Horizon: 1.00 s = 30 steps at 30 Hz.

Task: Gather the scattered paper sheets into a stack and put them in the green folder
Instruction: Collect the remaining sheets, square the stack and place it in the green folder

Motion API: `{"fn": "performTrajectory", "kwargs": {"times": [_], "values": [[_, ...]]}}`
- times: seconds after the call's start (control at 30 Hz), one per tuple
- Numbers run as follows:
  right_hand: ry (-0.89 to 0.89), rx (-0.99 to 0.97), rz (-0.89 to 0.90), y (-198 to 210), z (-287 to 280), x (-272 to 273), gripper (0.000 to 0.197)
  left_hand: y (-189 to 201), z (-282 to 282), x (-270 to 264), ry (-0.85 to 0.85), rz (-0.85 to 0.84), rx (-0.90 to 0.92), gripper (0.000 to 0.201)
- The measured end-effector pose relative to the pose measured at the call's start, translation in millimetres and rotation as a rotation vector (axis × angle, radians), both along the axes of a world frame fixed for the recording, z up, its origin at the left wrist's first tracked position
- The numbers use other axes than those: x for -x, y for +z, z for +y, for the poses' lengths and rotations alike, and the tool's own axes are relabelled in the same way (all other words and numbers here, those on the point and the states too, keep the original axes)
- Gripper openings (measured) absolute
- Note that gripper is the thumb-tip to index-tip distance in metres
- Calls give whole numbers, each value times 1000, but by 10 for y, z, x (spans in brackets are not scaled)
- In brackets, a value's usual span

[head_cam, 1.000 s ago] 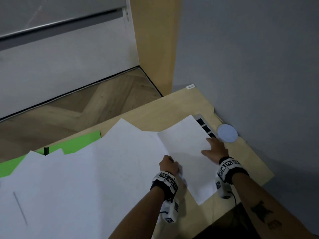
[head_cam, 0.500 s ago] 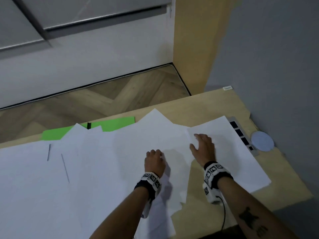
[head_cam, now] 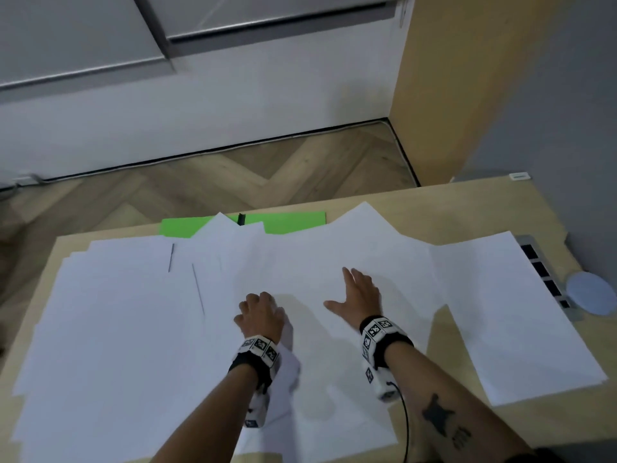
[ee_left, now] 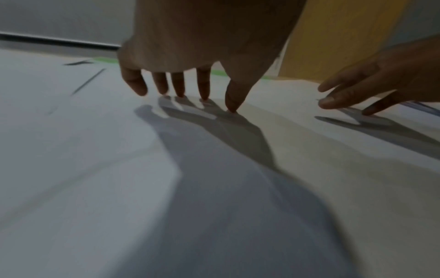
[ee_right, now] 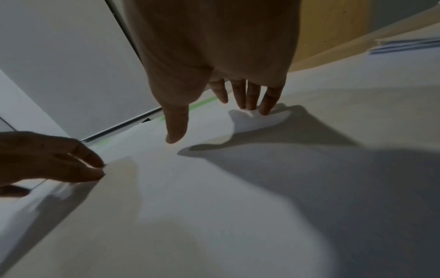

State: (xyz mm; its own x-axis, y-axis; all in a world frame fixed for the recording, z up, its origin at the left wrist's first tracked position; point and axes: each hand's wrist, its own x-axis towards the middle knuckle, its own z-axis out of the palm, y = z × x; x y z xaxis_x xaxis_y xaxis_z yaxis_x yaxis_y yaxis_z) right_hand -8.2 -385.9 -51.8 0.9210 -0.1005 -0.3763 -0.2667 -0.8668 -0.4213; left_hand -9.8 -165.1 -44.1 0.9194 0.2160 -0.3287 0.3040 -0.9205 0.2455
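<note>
Both my grips lie open on the paper sheets (head_cam: 140,329): left grip (head_cam: 260,315) with fingertips (ee_left: 204,94) down, right grip (head_cam: 360,292) flat, holding nothing. The sheets spread across the worktop (head_cam: 467,208) around them. Beyond the grips I see the green folder (head_cam: 293,220), partly under paper.

Pale wooden desk (head_cam: 417,208) standing on herringbone wood flooring (head_cam: 213,182). Behind it, a white wall (head_cam: 187,105) with a grey sliding rail (upper left); a tan wooden panel (head_cam: 444,81) adjoins the grey wall (head_cam: 564,95) at right.
</note>
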Motion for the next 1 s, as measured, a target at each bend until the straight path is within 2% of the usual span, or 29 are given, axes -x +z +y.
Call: {"fn": "performTrajectory", "kwargs": {"times": [0.1,0.17,0.23,0.37,0.47,0.6,0.7,0.83,0.9,1.0], "values": [[-7,72,-13,-39,163,-2,106,-65,255,128,157,41,25,56],[-48,89,-8,-52,226,-17,110,-97,341,182,182,56,19,75],[-116,65,19,-68,268,-50,112,-86,385,192,211,53,24,85],[-213,67,55,-77,315,-113,103,-30,463,132,213,52,90,80],[-244,85,89,-79,337,-143,108,-28,572,67,181,81,122,81],[-245,86,135,-112,346,-176,104,-15,722,-67,65,132,132,93],[-270,77,159,-120,338,-190,99,0,782,-211,-116,143,12,100],[-316,71,183,-125,353,-190,98,3,758,-384,-363,113,-14,90],[-336,61,185,-125,359,-179,96,8,706,-457,-421,99,32,81],[-360,62,183,-138,354,-152,95,-3,587,-526,-474,117,108,80]]}}
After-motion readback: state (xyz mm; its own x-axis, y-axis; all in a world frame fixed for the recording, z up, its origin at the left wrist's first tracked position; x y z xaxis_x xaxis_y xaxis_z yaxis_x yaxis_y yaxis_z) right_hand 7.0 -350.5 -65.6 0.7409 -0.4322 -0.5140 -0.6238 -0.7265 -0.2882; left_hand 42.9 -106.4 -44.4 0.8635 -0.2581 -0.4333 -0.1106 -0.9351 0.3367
